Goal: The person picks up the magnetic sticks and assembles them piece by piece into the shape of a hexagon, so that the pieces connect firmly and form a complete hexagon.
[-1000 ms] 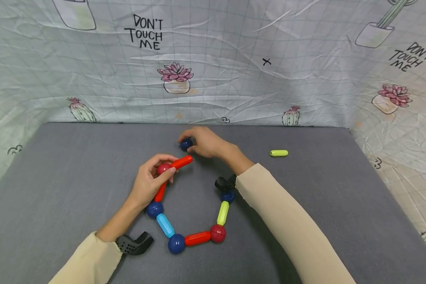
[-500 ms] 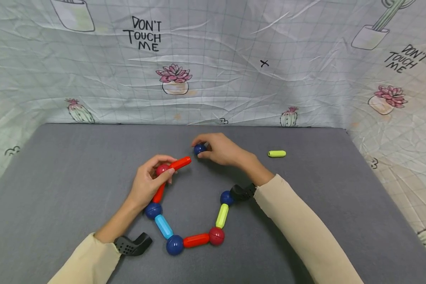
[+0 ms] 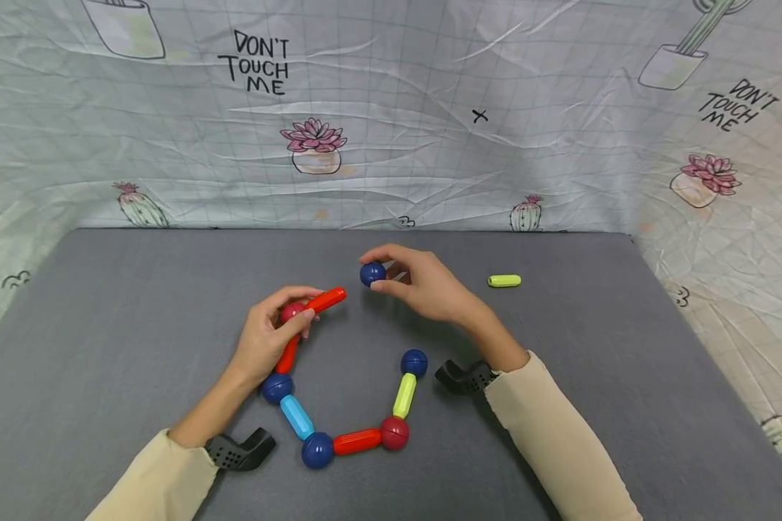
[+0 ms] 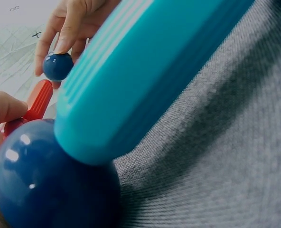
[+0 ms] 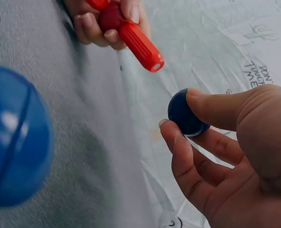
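My left hand [image 3: 263, 334] grips a red ball [image 3: 292, 311] between thumb and fingers. From that ball a free-ended red rod [image 3: 327, 299] points up and right, towards a loose blue ball [image 3: 372, 274] pinched by my right hand [image 3: 430, 286]. A gap separates rod tip and ball. Another red rod [image 3: 287, 354] links the gripped ball to a blue ball [image 4: 55, 175]. The chain continues through a light blue rod [image 3: 297, 417], a blue ball [image 3: 317, 450], a red rod [image 3: 357, 441], a red ball [image 3: 394, 433] and a yellow-green rod [image 3: 404, 396], ending at a blue ball [image 3: 414, 362].
A loose yellow-green rod [image 3: 505, 281] lies towards the back right of the grey table [image 3: 593, 405]. Behind the table hangs a printed cloth [image 3: 391, 145]. Black wrist mounts [image 3: 465, 377] hang below both wrists, the right one beside the chain's end ball.
My right hand has drawn back to the right from the far middle, bringing the blue ball with it, and its wrist mount no longer covers the chain's end ball. The left hand keeps its grip.
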The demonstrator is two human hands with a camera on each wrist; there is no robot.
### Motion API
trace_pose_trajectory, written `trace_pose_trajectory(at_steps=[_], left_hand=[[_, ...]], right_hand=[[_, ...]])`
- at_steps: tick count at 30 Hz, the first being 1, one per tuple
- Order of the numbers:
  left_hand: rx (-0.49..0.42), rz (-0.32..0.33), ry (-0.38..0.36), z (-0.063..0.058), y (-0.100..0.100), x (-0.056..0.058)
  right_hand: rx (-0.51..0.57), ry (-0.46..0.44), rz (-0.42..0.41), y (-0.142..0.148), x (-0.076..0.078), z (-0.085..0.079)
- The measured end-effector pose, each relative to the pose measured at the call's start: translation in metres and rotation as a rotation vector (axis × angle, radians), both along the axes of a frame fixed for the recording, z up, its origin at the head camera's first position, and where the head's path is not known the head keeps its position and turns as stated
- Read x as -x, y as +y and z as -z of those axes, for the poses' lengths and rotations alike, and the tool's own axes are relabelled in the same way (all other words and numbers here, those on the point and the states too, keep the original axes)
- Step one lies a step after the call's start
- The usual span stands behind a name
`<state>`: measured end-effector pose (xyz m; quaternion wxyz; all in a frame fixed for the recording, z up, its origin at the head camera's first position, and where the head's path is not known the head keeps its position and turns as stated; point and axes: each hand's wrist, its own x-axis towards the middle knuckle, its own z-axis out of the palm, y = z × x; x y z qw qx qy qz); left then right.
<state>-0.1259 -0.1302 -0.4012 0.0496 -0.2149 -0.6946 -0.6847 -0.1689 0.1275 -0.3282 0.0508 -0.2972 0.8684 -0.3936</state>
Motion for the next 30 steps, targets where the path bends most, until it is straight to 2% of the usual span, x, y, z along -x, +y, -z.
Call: trace_pose_trajectory(at_steps=[11,19,30], left_hand=[[0.015,-0.002,0.000,0.002,0.001,-0.001],[0.021,-0.007,-0.012,0.001,0.000,-0.001],[0.040,0.026,-0.037,0.000,0.000,0.002]], right_hand=[[0.042,-0.014,-0.032,-0.012,-0.009,0.011],[0.048,-0.013,-0.056,-0.018,-0.010,0.011],[0.064,0.001,-0.085,-0.021,-0.013,0.011]])
